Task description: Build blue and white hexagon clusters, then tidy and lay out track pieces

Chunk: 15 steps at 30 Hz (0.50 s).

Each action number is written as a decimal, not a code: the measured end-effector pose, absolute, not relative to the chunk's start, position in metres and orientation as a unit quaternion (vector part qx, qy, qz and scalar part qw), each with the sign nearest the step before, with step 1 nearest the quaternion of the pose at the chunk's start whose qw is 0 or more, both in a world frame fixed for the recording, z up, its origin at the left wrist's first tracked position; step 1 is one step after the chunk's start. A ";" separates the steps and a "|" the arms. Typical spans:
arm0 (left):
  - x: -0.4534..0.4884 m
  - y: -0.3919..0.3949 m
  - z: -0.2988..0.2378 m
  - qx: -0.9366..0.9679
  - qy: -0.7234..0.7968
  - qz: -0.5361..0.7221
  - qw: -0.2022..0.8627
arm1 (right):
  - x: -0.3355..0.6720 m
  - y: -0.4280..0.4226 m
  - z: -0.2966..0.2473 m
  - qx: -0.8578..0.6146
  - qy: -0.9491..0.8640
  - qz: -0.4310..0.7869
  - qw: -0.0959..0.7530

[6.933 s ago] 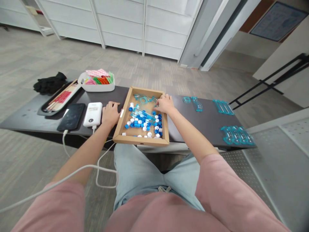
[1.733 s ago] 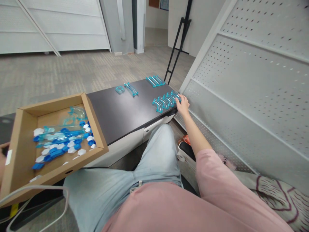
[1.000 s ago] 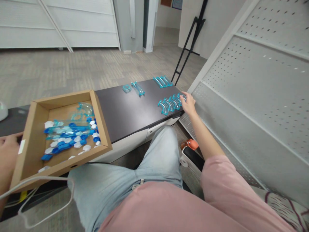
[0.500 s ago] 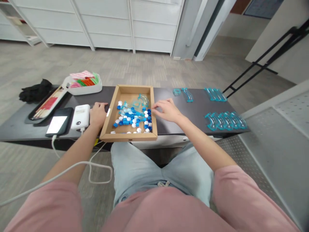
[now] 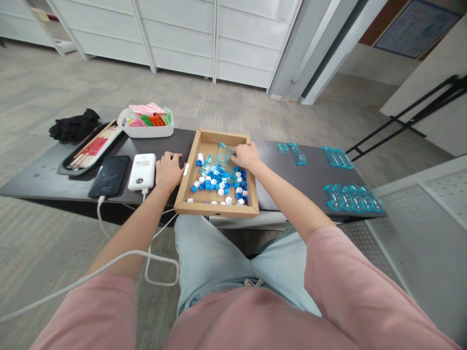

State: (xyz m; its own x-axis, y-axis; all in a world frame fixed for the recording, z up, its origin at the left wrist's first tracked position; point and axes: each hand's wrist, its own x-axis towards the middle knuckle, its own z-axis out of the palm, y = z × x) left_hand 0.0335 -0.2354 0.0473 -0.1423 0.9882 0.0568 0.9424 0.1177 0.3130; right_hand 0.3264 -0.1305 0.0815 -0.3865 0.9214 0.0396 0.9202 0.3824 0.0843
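A shallow cardboard box (image 5: 253, 194) stands at the table's front edge. Inside lie blue and white hexagonal pieces (image 5: 211, 184) and clear teal-edged plastic parts (image 5: 219, 174). My right hand (image 5: 246, 155) reaches over the box's right wall, its fingers closed on a clear curved plastic piece (image 5: 223, 152) near the back; the fingertips are partly hidden. My left hand (image 5: 169, 171) rests on the dark table, fingers loosely spread and holding nothing. It lies between the white power bank (image 5: 142, 171) and the box's left wall.
Rows of curved clear pieces (image 5: 352, 198) and straight clear pieces (image 5: 337, 158) lie on the right. A hexagonal piece (image 5: 282, 148) and a wavy piece (image 5: 299, 154) lie behind. Leftward are a cabled phone (image 5: 109, 176), a black tray (image 5: 69, 170), a white basket (image 5: 160, 131) and black cloth (image 5: 75, 127).
My right hand has moved from the box's right wall into the box, onto the curved piece. My left hand stays beside the box. The phone screen has gone dark, and the view has shifted.
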 end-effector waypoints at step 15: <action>0.036 -0.232 0.046 0.639 0.752 0.146 0.072 | 0.329 -0.135 0.083 0.527 0.849 -0.012 0.050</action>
